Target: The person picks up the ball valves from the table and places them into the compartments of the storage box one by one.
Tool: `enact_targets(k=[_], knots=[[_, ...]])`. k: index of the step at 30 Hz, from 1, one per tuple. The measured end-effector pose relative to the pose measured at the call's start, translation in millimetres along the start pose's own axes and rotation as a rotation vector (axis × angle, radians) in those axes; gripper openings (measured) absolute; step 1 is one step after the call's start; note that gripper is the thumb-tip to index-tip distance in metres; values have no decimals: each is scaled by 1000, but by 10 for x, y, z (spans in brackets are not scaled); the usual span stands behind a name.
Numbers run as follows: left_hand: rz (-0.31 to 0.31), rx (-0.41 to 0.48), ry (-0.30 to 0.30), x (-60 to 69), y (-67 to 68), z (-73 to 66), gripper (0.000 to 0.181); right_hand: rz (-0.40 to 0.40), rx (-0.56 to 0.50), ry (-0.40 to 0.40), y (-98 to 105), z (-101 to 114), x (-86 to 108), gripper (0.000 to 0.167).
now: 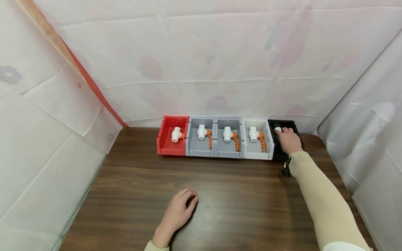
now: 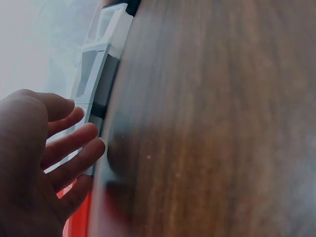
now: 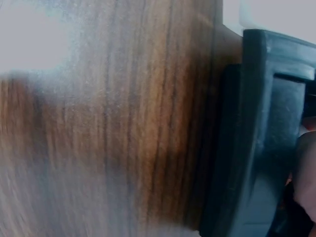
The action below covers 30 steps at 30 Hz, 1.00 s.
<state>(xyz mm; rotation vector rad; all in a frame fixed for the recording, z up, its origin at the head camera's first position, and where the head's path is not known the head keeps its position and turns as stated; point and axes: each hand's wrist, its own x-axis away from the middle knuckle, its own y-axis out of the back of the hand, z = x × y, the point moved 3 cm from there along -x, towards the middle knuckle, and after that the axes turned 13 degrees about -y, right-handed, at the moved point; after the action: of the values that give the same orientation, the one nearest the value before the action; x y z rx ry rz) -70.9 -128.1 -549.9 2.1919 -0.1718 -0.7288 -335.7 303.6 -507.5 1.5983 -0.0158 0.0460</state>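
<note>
My right hand [image 1: 289, 140] reaches into the black bin [image 1: 281, 123] at the right end of the row. Its fingers grip a white ball valve [image 1: 277, 129], mostly hidden beneath the hand. In the right wrist view, part of the hand [image 3: 307, 173] shows behind the black bin's front wall [image 3: 276, 148]. Over the table's near part, my left hand [image 1: 179, 208] holds nothing, its fingers loosely bent. The left wrist view shows the same hand [image 2: 54, 148] with fingers spread apart.
White ball valves with orange handles lie in the red bin [image 1: 163, 141], two grey bins [image 1: 200, 152] and white bin [image 1: 257, 155], side by side. They stand on the brown wooden table [image 1: 132, 188], against a white printed curtain [image 1: 201, 62].
</note>
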Motion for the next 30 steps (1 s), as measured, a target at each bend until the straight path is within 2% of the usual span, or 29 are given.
enact_targets(k=[6, 12, 16, 20, 22, 26, 30], knots=[[15, 5, 14, -33, 11, 6, 6, -54, -26, -5, -21, -64, 45, 50], [19, 11, 24, -24, 9, 51, 7, -68, -120, -23, -47, -128, 120, 55], [19, 1, 23, -39, 32, 86, 6, -93, -206, -53, -20, -139, 292, 48], [7, -29, 27, -84, 88, 117, 5, -202, -328, -88, 17, -103, 551, 36], [-5, -66, 36, -100, 116, 128, 4, -267, -390, -107, 21, -48, 697, 33], [-83, -238, 22, -116, 186, 151, 3, -398, -494, -116, -18, 142, 1021, 29], [-149, -392, 11, -207, 319, 186, 10, -463, -559, -81, -99, 462, 1325, 31]])
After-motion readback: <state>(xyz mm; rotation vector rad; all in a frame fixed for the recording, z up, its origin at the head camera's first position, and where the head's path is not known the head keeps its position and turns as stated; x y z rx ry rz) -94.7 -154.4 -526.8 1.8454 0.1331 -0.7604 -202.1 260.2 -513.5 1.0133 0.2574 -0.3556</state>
